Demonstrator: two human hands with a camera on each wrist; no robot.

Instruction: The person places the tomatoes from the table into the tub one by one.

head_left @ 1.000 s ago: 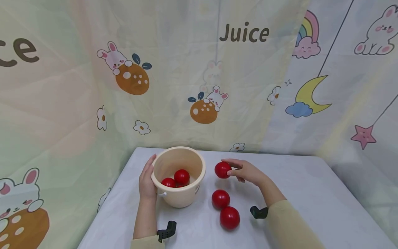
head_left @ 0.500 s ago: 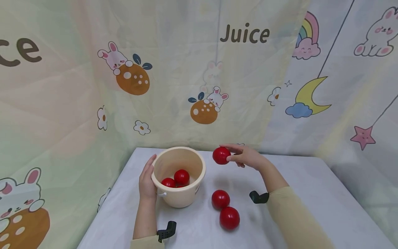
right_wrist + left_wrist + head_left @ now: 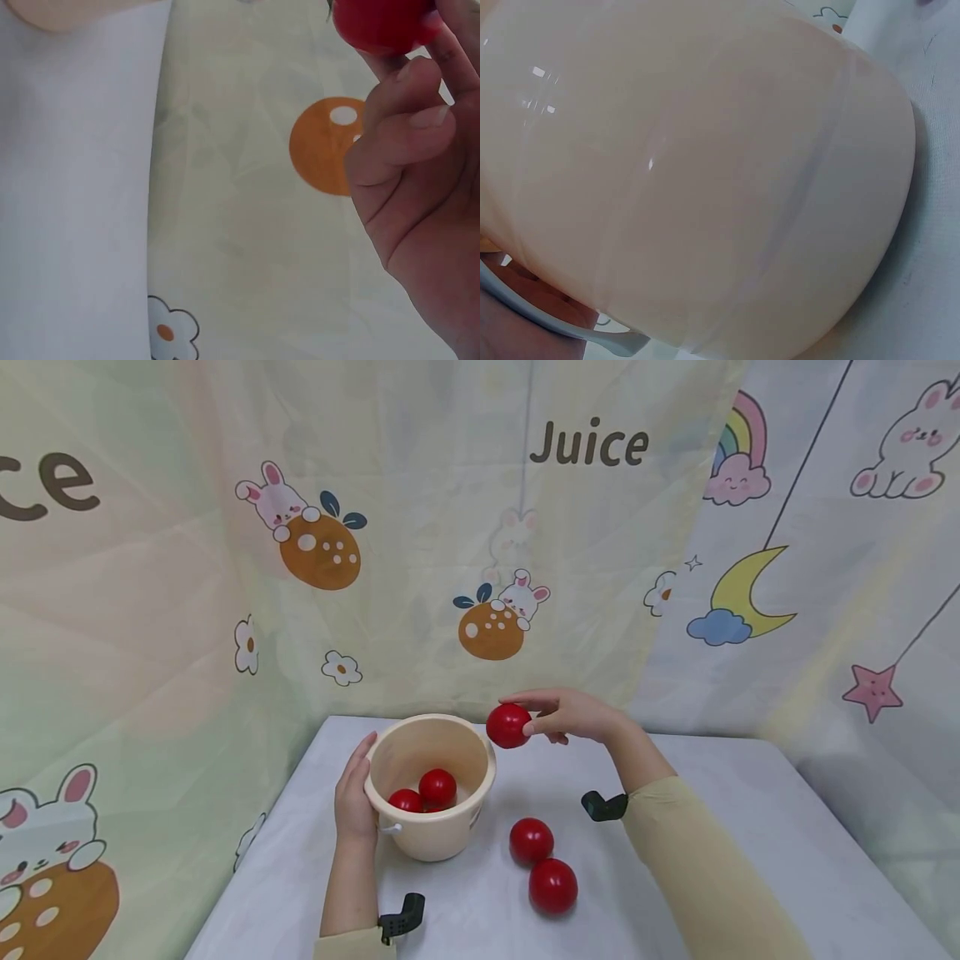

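A cream bucket [image 3: 431, 835] stands on the table with red, round tomatoes [image 3: 438, 787] inside. My left hand [image 3: 356, 806] rests along the bucket's left side, its visible fingers fairly straight; the thumb is hidden. The left wrist view is mostly filled by the bucket wall [image 3: 705, 165], with the grey-white handle [image 3: 562, 326] at lower left. Above the table, just off the bucket's right rim, my right hand [image 3: 573, 714] pinches another tomato [image 3: 508, 726] between thumb and fingers. The right wrist view shows this tomato [image 3: 386, 26] with a thin green bit at its edge.
Two more tomatoes, a farther one [image 3: 532, 841] and a nearer one [image 3: 553, 887], lie close together right of the bucket. The white-covered table [image 3: 720, 843] ends at a printed cloth backdrop [image 3: 405, 610] behind and at both sides.
My right hand has lifted the pinched tomato off the table area and then moved it left toward the bucket's rim. My left hand and the bucket have stayed in place.
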